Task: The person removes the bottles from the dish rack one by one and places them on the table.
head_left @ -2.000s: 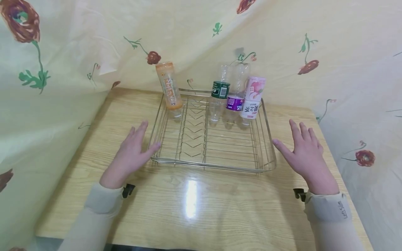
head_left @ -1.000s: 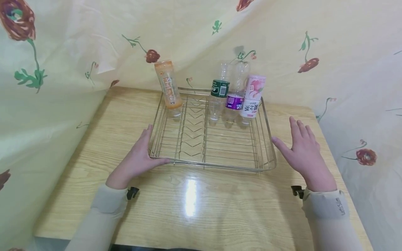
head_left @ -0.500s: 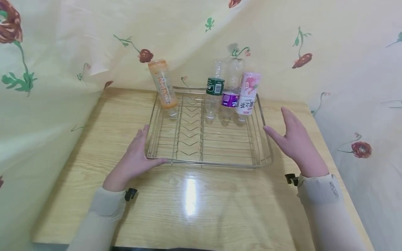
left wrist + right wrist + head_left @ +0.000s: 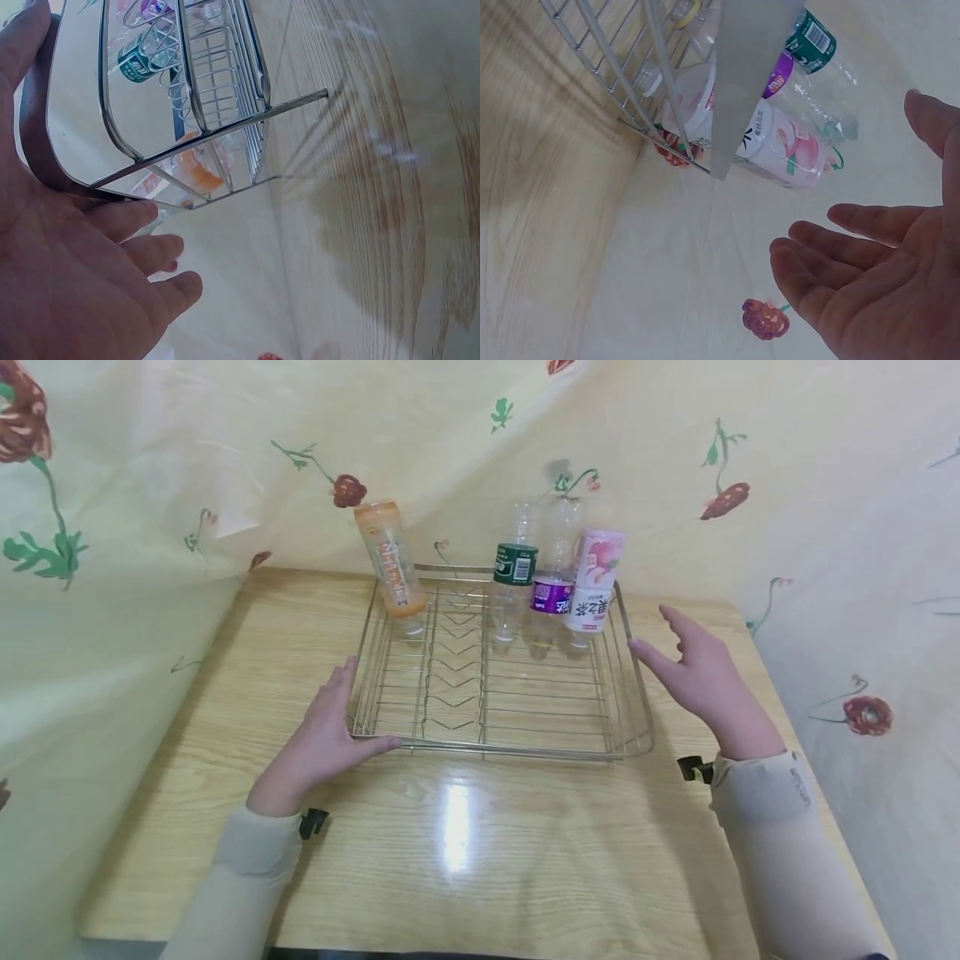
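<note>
A wire dish rack (image 4: 525, 751) sits on the table. My left hand (image 4: 318, 739) touches its front left corner, thumb along the front rim and fingers along the left side. In the left wrist view that hand's fingers (image 4: 154, 253) lie loosely outside the rim. My right hand (image 4: 697, 681) hovers by the right side, fingers extended and apart from the rack in the right wrist view. Several bottles lean neck-down at the rack's back: an orange-labelled one (image 4: 390, 560) at left, then a green-labelled bottle (image 4: 514, 564), a purple-labelled bottle (image 4: 551, 596) and a pink-and-white bottle (image 4: 596, 578) at right.
The wooden table (image 4: 375, 877) shows in front of and beside the rack. A flowered cloth (image 4: 465, 460) hangs behind and at both sides, close to the bottles' upper ends. A row of zigzag wires (image 4: 453, 681) runs along the rack's floor.
My left hand moved right and down onto the rack's front left corner. My right hand turned and moved up nearer the right rim. The view shifted slightly; the bottles stayed in place.
</note>
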### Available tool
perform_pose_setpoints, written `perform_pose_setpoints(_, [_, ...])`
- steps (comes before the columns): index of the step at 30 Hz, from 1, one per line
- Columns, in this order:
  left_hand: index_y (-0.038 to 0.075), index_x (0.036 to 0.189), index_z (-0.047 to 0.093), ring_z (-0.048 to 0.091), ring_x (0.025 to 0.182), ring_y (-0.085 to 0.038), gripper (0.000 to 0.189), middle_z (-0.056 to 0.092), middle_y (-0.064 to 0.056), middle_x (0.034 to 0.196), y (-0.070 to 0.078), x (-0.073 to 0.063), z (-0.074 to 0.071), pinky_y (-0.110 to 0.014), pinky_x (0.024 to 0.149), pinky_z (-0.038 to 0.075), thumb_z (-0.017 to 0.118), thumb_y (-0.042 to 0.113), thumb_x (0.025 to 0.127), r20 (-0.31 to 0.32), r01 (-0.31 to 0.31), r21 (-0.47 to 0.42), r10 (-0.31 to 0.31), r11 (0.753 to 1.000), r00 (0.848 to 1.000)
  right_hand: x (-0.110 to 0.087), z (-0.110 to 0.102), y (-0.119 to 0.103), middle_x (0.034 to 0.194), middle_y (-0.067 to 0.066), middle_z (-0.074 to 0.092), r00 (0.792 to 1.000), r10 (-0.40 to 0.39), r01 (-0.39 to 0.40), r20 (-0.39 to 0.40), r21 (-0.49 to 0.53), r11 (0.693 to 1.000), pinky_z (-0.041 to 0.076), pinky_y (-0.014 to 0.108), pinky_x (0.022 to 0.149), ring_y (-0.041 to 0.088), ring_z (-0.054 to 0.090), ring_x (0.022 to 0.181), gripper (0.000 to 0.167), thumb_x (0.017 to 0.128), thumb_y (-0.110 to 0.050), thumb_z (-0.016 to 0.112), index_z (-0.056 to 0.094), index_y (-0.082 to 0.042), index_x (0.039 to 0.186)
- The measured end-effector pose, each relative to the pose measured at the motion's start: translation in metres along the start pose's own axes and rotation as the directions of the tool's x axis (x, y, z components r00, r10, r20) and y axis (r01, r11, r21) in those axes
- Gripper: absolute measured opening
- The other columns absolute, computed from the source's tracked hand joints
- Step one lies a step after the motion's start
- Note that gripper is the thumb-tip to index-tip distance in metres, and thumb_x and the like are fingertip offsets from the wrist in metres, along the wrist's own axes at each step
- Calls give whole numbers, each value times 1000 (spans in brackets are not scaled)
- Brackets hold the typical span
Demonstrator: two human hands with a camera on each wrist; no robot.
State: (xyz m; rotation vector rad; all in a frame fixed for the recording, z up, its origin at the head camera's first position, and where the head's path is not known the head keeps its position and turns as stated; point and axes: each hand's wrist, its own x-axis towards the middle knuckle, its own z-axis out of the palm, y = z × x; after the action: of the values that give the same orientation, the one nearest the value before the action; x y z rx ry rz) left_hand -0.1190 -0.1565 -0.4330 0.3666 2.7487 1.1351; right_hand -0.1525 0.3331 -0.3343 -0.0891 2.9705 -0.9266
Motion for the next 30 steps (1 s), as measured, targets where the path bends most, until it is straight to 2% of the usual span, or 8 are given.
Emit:
perform_pose_setpoints(6, [25,162,-11,4,150,-45,137,-1,-19,167,-1,-2,0,-63,118,10,76,76,71,-8,-1,-15,1,1000,1000,10,0,-7,161,26,25,1000,10,-11,12,17,1000,32,71,106,61,37,132,98,96,-66,55,15,-8,164])
perform_pose_setpoints(12, [25,162,-11,5,152,-36,136,-1,-14,168,0,-1,2,-59,119,13,77,75,71,-13,-9,-27,8,1000,1000,13,-5,-16,162,24,25,1000,-6,4,18,80,997,31,63,111,48,29,143,96,97,-61,58,18,-3,162])
perform_pose_setpoints(15, [25,163,-10,5,152,-34,136,0,-13,168,1,0,2,-58,119,13,77,75,71,-20,-13,-18,13,1000,1000,14,-7,-21,163,22,25,1000,-2,0,22,91,996,30,63,112,45,28,145,96,96,-62,57,17,-5,162])
perform_pose_setpoints(20, [26,162,-11,5,152,-36,136,-1,-13,168,1,0,1,-59,119,14,79,73,71,-20,-8,-18,8,1000,1000,20,-7,-27,164,20,22,999,27,-31,44,90,995,29,65,112,45,26,146,98,96,-66,54,13,-8,163])
perform_pose_setpoints(26, [25,162,-11,8,151,-38,135,-1,-13,168,2,-1,1,-59,119,15,78,73,73,-18,-3,-18,3,1000,1000,27,-5,-30,162,24,25,997,51,-55,55,69,996,30,68,110,51,30,141,103,94,-70,53,12,-6,163])
perform_pose_setpoints(30, [25,162,-11,9,151,-38,134,-1,-13,168,1,-1,2,-59,118,17,78,72,73,-17,-2,-20,1,1000,1000,31,-5,-33,160,26,28,996,69,-73,61,76,994,29,69,110,51,30,142,103,94,-70,53,13,-4,163])
